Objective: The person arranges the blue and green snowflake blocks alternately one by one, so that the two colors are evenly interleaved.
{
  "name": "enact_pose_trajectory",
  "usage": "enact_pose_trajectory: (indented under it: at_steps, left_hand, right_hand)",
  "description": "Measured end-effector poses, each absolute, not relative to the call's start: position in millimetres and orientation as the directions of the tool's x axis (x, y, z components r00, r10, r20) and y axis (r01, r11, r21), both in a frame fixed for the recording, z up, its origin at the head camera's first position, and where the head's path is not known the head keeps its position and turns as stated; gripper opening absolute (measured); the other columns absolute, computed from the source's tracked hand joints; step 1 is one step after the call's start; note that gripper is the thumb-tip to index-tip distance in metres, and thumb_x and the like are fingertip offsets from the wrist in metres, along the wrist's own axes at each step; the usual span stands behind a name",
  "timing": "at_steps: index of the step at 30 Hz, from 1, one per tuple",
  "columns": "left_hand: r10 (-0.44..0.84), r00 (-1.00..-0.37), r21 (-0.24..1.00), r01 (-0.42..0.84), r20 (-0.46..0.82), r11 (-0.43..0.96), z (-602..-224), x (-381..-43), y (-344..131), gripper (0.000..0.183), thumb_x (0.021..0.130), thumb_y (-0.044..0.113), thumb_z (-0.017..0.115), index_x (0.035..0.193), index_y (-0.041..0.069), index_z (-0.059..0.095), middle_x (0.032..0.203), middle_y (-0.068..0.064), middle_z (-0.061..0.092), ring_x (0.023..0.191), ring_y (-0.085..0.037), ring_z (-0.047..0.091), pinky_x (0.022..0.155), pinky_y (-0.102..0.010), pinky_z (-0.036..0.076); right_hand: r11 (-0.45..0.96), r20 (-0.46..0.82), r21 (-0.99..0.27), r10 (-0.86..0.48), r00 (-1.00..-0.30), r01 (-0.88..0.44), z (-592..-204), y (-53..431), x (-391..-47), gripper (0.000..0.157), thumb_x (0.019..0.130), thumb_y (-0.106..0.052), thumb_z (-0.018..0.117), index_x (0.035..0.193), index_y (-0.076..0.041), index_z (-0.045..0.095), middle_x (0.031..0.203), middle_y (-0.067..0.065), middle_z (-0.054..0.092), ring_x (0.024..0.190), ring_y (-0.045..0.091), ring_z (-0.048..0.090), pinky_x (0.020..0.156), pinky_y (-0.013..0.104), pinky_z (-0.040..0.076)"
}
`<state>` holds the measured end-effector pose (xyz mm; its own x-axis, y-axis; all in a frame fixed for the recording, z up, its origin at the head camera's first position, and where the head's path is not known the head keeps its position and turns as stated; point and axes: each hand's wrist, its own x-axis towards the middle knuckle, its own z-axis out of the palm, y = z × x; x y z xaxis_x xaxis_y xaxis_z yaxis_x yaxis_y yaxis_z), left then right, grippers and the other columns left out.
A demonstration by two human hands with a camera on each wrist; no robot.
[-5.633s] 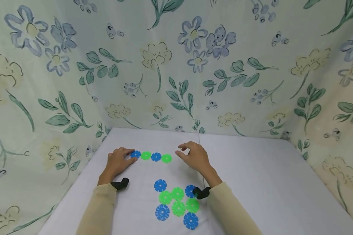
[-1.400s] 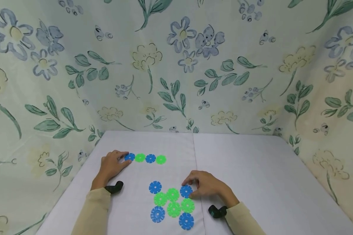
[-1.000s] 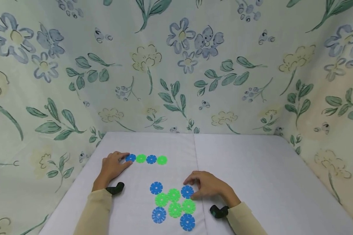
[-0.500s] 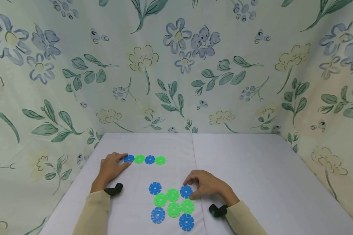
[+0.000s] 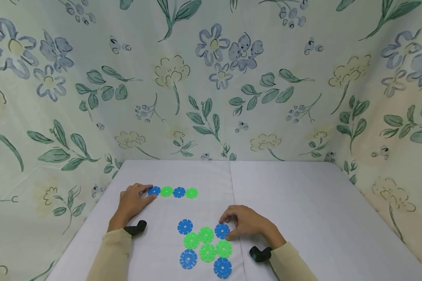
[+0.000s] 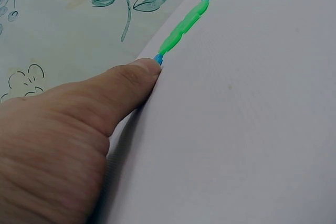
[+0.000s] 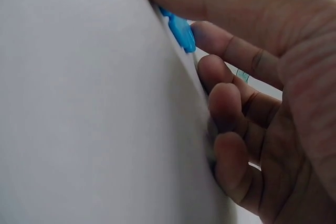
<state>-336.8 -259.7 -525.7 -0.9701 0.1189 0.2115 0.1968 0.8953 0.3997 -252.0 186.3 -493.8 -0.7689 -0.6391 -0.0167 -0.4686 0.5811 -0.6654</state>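
Blue and notched round its rim, a flat disc (image 5: 220, 232) lies on the tabletop at the far right corner of a loose cluster, between the thumb and a finger of a person's right hand (image 5: 249, 224). The grip is narrow, thumb at the near edge, fingertip at the far edge. A green disc (image 5: 224, 250) sits just nearer.

Round, the held disc shows no long axis; the row beyond does, running left to right across the tabletop, blue, green, blue, green, edge to edge or nearly so. The relation that appears to count is far and left: that way from the right hand lies the row's right end, a green end disc (image 5: 192, 194), well apart from the held piece.

The left hand (image 5: 129, 202), well away to the far left, pinches the row's blue end disc (image 5: 155, 191) between thumb and finger; the right hand is plainly nearer the cluster. Whether the row's discs interlock cannot be told. White cloth covers the tabletop (image 5: 295, 218); a floral curtain (image 5: 249, 125) hangs behind.
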Motion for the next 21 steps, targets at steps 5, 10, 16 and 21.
enact_pose_trajectory:
  at_steps: [5, 10, 16, 21]
  left_hand:
    - [0.115, -0.971, 0.401, 0.192, 0.210, 0.896, -526.0, -337.0, -259.5, 0.057, 0.090, 0.055, 0.068, 0.136, 0.021, 0.064, 0.127, -0.014, 0.065, 0.119, -0.037, 0.055, 0.092, -0.058, 0.035]
    - [0.112, -0.971, 0.413, 0.192, 0.209, 0.890, -526.5, -337.1, -259.5, 0.056, 0.090, 0.055, 0.068, 0.135, 0.022, 0.064, 0.126, -0.014, 0.065, 0.119, -0.036, 0.055, 0.092, -0.057, 0.035]
    - [0.115, -0.970, 0.411, 0.196, 0.214, 0.890, -527.2, -337.3, -259.7, 0.056, 0.090, 0.055, 0.068, 0.136, 0.022, 0.064, 0.127, -0.014, 0.065, 0.120, -0.036, 0.055, 0.092, -0.058, 0.035]
    - [0.117, -0.968, 0.409, 0.201, 0.221, 0.890, -528.4, -338.0, -260.1, 0.056, 0.090, 0.055, 0.068, 0.135, 0.022, 0.064, 0.126, -0.013, 0.065, 0.119, -0.036, 0.055, 0.092, -0.057, 0.035]
  right_hand:
    - [0.588, -0.020, -0.661, -0.635, -0.772, -0.466, -494.9, 186.8, -253.0, 0.041, 0.073, -0.033, 0.090, 0.109, -0.028, 0.073, 0.097, -0.010, 0.063, 0.068, 0.002, 0.051, 0.063, 0.021, 0.046]
    - [0.598, -0.029, -0.652, -0.634, -0.773, -0.466, -494.0, 186.5, -252.7, 0.041, 0.073, -0.034, 0.090, 0.109, -0.029, 0.073, 0.097, -0.011, 0.063, 0.068, 0.002, 0.051, 0.064, 0.021, 0.046]
    - [0.606, -0.025, -0.632, -0.639, -0.769, -0.483, -492.4, 186.0, -252.0, 0.040, 0.073, -0.037, 0.089, 0.108, -0.030, 0.072, 0.096, -0.011, 0.063, 0.069, 0.001, 0.051, 0.064, 0.021, 0.045]
    - [0.601, -0.011, -0.626, -0.643, -0.765, -0.496, -492.8, 185.4, -251.6, 0.039, 0.072, -0.037, 0.089, 0.106, -0.030, 0.072, 0.095, -0.011, 0.063, 0.069, 0.001, 0.051, 0.064, 0.021, 0.046]
